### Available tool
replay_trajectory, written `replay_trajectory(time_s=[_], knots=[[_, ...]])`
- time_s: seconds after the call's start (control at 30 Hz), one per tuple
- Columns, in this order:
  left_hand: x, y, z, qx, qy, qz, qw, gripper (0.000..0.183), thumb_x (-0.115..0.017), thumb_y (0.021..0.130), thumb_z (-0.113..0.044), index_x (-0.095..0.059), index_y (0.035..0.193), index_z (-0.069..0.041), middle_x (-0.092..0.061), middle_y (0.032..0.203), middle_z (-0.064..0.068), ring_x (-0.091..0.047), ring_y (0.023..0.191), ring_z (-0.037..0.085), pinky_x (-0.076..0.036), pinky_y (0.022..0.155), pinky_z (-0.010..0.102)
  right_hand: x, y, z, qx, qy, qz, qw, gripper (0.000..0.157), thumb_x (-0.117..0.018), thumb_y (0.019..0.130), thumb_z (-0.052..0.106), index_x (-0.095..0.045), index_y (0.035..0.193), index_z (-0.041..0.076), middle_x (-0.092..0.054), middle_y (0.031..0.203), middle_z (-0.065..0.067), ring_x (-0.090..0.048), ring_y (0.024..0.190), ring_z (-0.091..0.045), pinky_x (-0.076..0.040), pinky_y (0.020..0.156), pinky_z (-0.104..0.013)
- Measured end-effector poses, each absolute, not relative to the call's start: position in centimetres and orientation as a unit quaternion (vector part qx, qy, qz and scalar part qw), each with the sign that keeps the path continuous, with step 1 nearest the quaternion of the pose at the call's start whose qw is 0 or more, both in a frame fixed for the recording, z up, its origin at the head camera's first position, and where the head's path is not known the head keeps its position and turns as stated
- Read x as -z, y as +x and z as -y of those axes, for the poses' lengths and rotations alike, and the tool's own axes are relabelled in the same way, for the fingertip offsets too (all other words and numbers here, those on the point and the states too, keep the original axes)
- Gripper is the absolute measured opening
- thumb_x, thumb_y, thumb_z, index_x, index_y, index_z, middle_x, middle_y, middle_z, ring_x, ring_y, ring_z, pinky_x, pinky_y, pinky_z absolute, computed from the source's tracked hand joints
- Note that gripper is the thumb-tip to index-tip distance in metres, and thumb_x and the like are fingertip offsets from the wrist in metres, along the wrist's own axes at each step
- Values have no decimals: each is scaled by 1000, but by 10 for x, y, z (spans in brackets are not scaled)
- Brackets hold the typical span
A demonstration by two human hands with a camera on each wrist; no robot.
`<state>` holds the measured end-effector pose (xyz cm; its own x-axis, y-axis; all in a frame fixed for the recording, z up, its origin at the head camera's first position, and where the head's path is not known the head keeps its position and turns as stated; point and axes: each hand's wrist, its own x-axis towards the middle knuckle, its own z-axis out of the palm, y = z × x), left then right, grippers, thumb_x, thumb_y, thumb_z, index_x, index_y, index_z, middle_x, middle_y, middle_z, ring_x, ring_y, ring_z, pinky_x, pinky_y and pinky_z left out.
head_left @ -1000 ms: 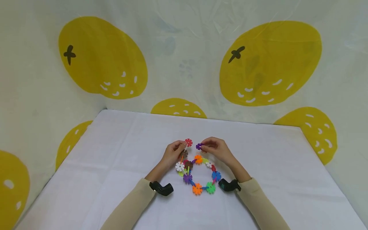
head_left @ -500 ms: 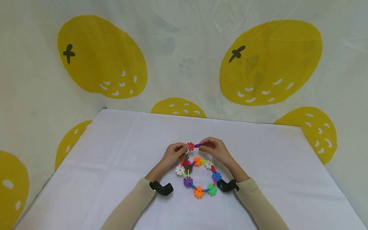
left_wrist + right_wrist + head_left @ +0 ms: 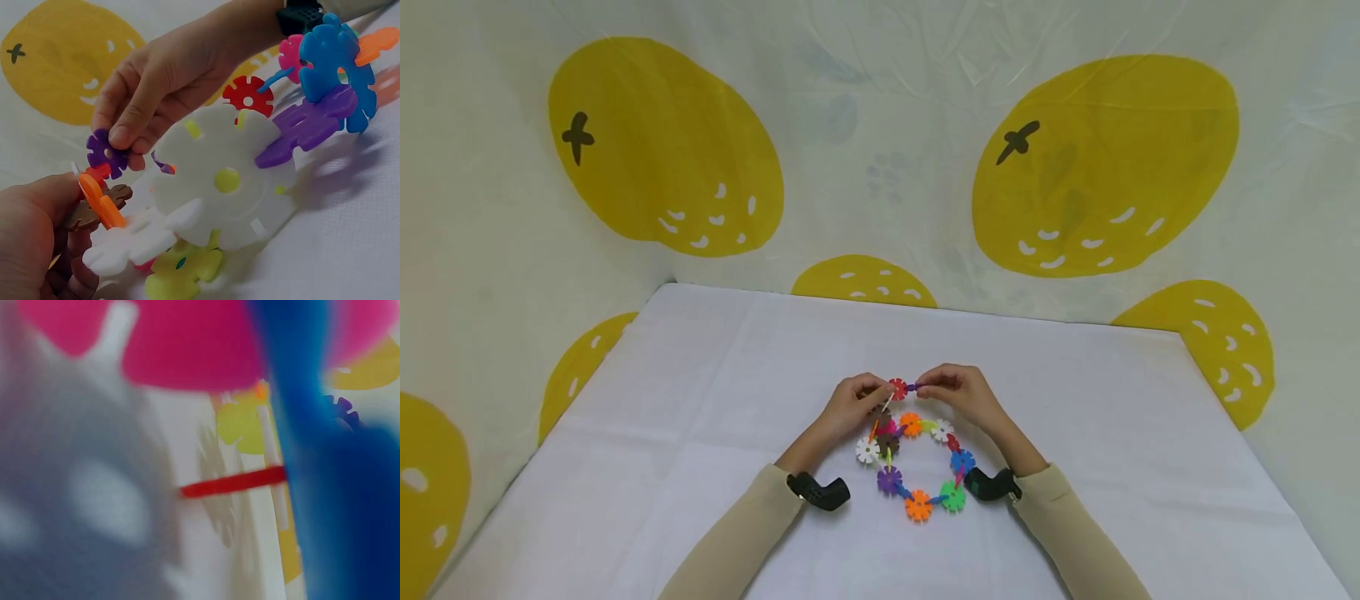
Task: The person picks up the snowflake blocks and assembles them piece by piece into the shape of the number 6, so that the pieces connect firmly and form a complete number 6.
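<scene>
Between thumb and fingers, my left hand [image 3: 850,402] holds a red notched snowflake disc [image 3: 899,390] at the end of a chain. My right hand [image 3: 962,392] pinches a purple snowflake disc [image 3: 106,154], turned edge-on in the head view and meeting the red disc's right side. A brown disc [image 3: 94,211] and an orange disc [image 3: 100,199] hang by the left fingers. Below the hands, the chain runs into a ring of linked discs, among them a white disc [image 3: 867,451], an orange disc [image 3: 918,506], a green disc [image 3: 953,497] and a blue disc [image 3: 962,460].
The ring lies on a white cloth-covered table [image 3: 737,375]. A pale curtain [image 3: 880,125] with yellow fruit prints stands behind it. Black wrist cameras [image 3: 823,492] sit close to the ring on both sides. Blurred discs nearly fill the right wrist view.
The purple disc was apart from the red one and facing the camera; it has turned edge-on and now meets it. The ring's near side has shifted slightly toward the person.
</scene>
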<state>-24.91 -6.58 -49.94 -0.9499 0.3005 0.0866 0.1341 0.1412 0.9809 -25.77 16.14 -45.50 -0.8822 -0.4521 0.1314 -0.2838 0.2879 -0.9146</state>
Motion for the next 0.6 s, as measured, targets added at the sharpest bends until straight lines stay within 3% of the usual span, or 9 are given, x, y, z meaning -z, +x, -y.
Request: replay_trajectory(time_s=[0.13, 0.27, 0.37, 0.6], knots=[[498, -249, 67, -624, 146, -765, 68, 19, -61, 97, -14, -70, 99, 3, -65, 85, 8, -52, 69, 11, -45, 63, 22, 449, -254, -159, 540, -245, -802, 70, 15, -66, 87, -8, -69, 101, -12, -70, 97, -26, -70, 86, -26, -53, 78, -19], [498, -250, 67, -616, 143, -772, 68, 19, -61, 97, -14, -70, 98, 3, -64, 82, 5, -51, 68, 10, -43, 62, 22, 462, -260, -162, 551, -247, -794, 69, 15, -66, 87, -6, -70, 101, -10, -70, 97, -24, -70, 85, -20, -53, 78, -19], [495, -249, 66, -613, 151, -773, 67, 20, -61, 97, -11, -70, 98, 6, -65, 83, 11, -51, 68, 11, -43, 63, 22, 472, -264, -165, 560, -245, -789, 66, 14, -68, 87, -3, -72, 101, -7, -71, 96, -21, -70, 84, -14, -53, 78, -20], [463, -232, 68, -603, 166, -777, 67, 20, -58, 97, -7, -68, 96, 10, -64, 82, 11, -51, 69, 10, -44, 65, 22, 477, -266, -167, 565, -255, -782, 67, 14, -69, 87, 0, -72, 100, -5, -72, 95, -20, -70, 84, -13, -54, 79, -22]])
